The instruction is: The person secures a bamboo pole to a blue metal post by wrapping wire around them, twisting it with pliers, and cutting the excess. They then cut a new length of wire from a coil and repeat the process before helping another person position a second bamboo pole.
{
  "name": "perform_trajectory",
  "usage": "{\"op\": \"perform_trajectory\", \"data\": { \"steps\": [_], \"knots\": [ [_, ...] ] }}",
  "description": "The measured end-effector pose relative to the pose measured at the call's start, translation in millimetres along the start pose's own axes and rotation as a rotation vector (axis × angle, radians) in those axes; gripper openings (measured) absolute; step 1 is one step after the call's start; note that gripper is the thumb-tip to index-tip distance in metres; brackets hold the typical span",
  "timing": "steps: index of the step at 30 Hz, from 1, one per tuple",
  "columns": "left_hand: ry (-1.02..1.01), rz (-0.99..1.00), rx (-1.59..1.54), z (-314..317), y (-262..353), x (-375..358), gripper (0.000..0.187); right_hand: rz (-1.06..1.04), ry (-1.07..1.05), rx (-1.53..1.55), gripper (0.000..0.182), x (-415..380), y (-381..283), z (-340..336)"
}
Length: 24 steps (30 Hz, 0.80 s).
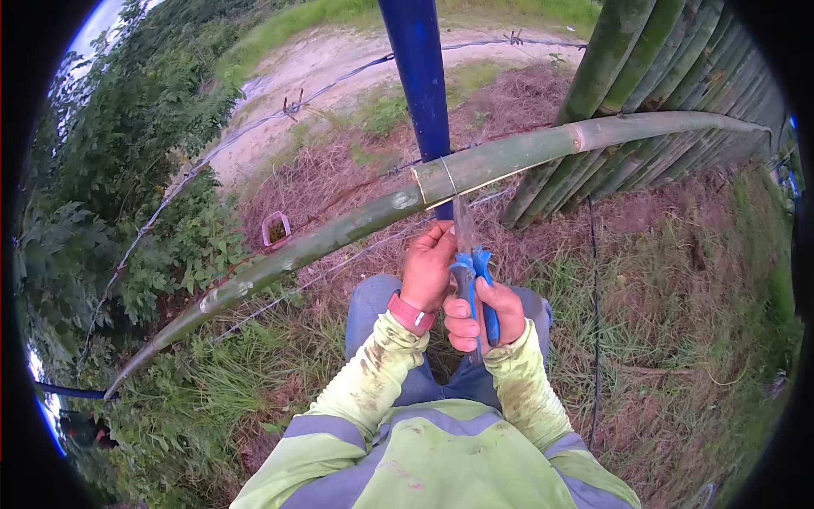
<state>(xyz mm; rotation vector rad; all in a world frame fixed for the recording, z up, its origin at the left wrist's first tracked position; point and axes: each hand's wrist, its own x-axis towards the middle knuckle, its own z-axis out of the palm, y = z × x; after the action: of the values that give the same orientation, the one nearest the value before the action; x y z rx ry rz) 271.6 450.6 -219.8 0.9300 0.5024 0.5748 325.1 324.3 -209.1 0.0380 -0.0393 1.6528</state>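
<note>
A pair of pliers [490,321] with blue handles is gripped in my right hand [509,312], its jaws pointing up to the underside of a split bamboo pole [521,159]. Around that pole runs a thin tie wire [449,176], just above the jaws. My left hand [426,270] is closed in a pinch beside the jaws, against the lower part of the blue post [415,76]; what its fingertips hold is hidden. A second bamboo pole [331,231] meets the first end to end at the post and slopes down to the left.
Upright bamboo poles [661,55] stand close together at the right. Barbed wire [339,78] crosses behind the post. A small pink-rimmed container [275,227] lies on the ground at left, near leafy bushes [110,153]. A dark cable [595,339] hangs at right.
</note>
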Motion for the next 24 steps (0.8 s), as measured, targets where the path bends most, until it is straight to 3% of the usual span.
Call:
{"op": "perform_trajectory", "data": {
  "steps": [1, 3, 5, 8, 9, 11, 12, 15, 19, 22, 23, 24],
  "knots": [
    [-0.009, 0.001, -0.007, -2.4, -2.9, 1.0, 0.015, -0.005, 0.003, -0.009, 0.025, -1.6, -3.1, 6.3],
    [-0.052, -0.115, -0.018, -9.0, -11.9, 1.2, 0.017, -0.051, 0.276, -0.358, 0.026, -5.6, -9.3, 18.7],
    [-0.031, -0.128, -0.066, -14.7, -22.5, -1.1, 0.017, -0.08, 0.375, -0.49, 0.024, -6.3, -16.2, 23.2],
    [0.036, -0.187, -0.074, -31.6, -22.6, -6.7, 0.016, -0.089, 0.66, -1.222, 0.022, -6.8, -25.3, 37.7],
    [0.034, -0.189, -0.081, -37.1, -19.6, -8.6, 0.016, -0.087, 0.666, -1.226, 0.022, -6.0, -28.7, 41.1],
    [0.055, -0.162, -0.009, -46.8, -14.4, -13.3, 0.016, -0.045, 0.832, -1.802, 0.023, -6.9, -34.1, 48.1],
    [0.049, -0.142, -0.006, -50.9, -11.9, -14.5, 0.016, -0.253, 0.766, -2.208, 0.027, -13.5, -38.5, 20.2],
    [0.018, -0.086, 0.119, -51.8, 4.0, -19.3, 0.017, -0.192, 0.867, -2.405, 0.029, -10.8, -35.8, 48.1],
    [-0.039, -0.043, 0.334, -52.9, 31.9, -22.2, 0.021, -0.088, 0.881, -2.267, 0.028, -11.4, -44.5, 47.9],
    [-0.111, 0.053, 0.706, -60.8, 59.7, -31.1, 0.024, -0.097, 0.702, -2.043, 0.026, -16.6, -47.2, 32.8],
    [-0.096, 0.057, 0.707, -61.0, 74.9, -38.5, 0.024, -0.079, 0.55, -1.651, 0.027, -18.7, -44.5, 28.3],
    [-0.089, 0.034, 0.898, -59.1, 93.4, -46.5, 0.021, -0.058, 0.402, -1.257, 0.029, -19.0, -42.2, 24.7]
  ]
}}
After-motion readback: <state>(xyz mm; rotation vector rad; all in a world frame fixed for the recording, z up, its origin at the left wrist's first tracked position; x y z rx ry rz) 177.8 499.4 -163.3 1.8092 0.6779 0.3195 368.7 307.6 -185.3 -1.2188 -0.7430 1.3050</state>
